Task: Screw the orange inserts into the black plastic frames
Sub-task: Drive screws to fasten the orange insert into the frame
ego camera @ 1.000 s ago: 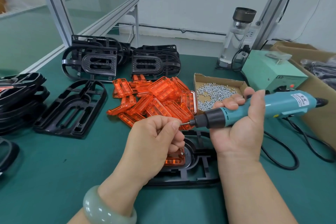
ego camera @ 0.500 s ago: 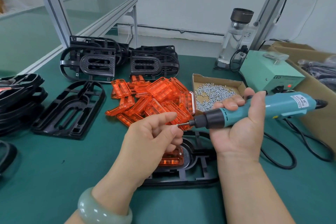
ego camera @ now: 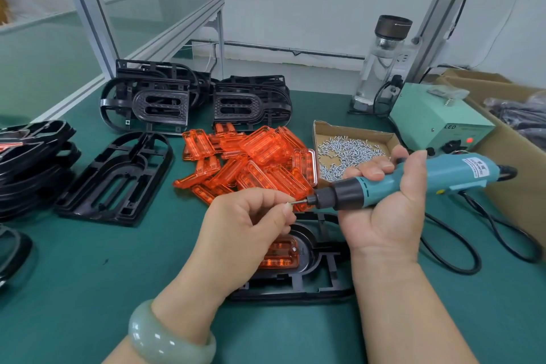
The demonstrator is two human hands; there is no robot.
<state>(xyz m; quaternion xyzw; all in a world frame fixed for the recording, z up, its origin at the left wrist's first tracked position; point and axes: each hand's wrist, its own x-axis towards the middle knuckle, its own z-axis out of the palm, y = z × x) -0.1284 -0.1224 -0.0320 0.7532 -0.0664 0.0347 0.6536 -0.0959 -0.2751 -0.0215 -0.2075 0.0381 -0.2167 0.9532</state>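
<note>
Screwdriver in right hand grip; left hand pinches screw at bit, over frame.

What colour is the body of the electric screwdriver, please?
The screwdriver body is teal; the head view, the only one, shows it clearly.

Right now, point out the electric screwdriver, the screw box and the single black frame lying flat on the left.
electric screwdriver (ego camera: pixel 455 173): head view, teal body beyond the gripping fingers.
screw box (ego camera: pixel 354 130): head view, far cardboard wall.
black frame (ego camera: pixel 134 161): head view, inner panel above the slot.
</note>
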